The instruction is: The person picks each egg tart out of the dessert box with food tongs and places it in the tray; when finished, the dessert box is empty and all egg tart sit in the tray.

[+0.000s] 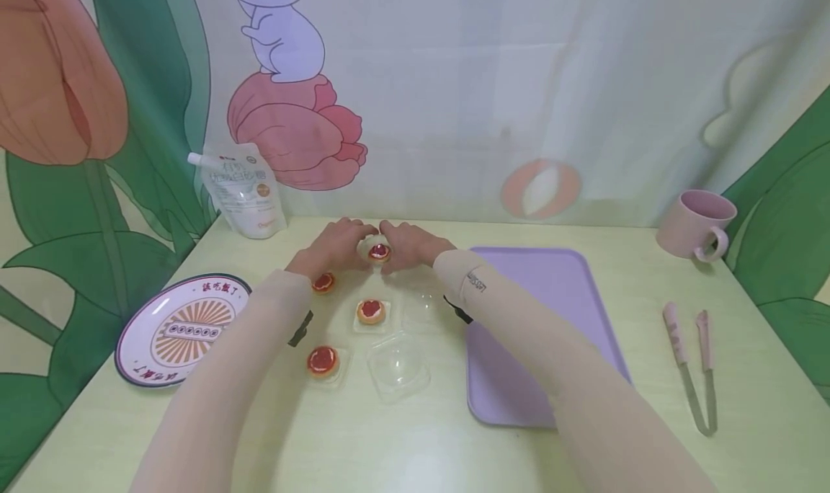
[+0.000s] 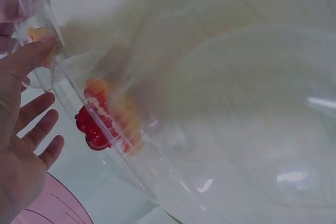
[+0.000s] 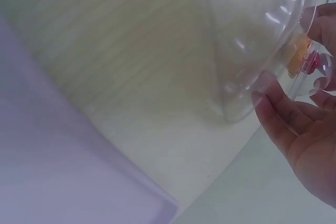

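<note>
At the back of the table, my left hand (image 1: 339, 245) and right hand (image 1: 410, 246) hold a small clear plastic box (image 1: 364, 246) from its two sides. Inside it sits a round tart (image 1: 379, 253) with a red topping. The left thumb (image 2: 32, 56) presses at the box in the left wrist view. Beneath the left wrist lies another red-topped tart (image 1: 323, 282), partly covered. Two more tarts, one in the middle (image 1: 371, 311) and a nearer tart (image 1: 323, 362), rest on clear bases. A clear domed lid (image 1: 398, 367) lies beside them, with a second lid (image 1: 424, 307) behind.
A lilac tray (image 1: 545, 280) lies under the right forearm. To the left are a patterned plate (image 1: 188, 327) and a white spouted pouch (image 1: 246, 201). Right of the tray lie pink-handled tongs (image 1: 694, 396), with a pink mug (image 1: 687, 223) behind. A printed curtain (image 1: 441, 118) hangs along the back edge.
</note>
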`<state>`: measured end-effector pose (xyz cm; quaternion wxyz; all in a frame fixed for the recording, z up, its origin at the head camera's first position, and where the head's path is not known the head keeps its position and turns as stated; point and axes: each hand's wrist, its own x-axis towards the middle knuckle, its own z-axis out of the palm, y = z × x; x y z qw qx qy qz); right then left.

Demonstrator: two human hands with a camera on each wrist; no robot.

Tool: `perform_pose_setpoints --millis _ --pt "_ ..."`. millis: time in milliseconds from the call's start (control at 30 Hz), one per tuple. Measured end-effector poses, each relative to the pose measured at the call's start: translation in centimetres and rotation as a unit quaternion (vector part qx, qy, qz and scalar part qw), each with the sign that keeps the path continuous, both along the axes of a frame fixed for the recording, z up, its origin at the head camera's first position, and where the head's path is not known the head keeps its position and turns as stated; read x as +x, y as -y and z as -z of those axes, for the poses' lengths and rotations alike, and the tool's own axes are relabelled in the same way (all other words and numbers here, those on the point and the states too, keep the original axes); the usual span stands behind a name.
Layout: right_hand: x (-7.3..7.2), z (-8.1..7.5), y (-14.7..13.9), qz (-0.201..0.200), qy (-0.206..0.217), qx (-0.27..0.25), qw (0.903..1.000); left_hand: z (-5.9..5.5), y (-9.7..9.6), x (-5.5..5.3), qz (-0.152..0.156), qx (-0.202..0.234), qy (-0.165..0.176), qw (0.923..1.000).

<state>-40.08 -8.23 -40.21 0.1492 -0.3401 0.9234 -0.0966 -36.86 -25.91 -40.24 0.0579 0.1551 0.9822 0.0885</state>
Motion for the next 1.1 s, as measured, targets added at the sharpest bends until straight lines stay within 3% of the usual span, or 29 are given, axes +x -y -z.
perform_pose_setpoints --millis 467,1100 --pt "0.05 0.22 0.01 -0.006 -0.015 0.002 0.9999 0.33 -0.77 -0.11 0.021 -0.072 -0.061 0.9953" --pt "0.23 0.69 0.26 -0.022 -0.046 0.012 0.9986 0.43 -0.63 0.25 0.010 -0.051 -0.043 0.9977"
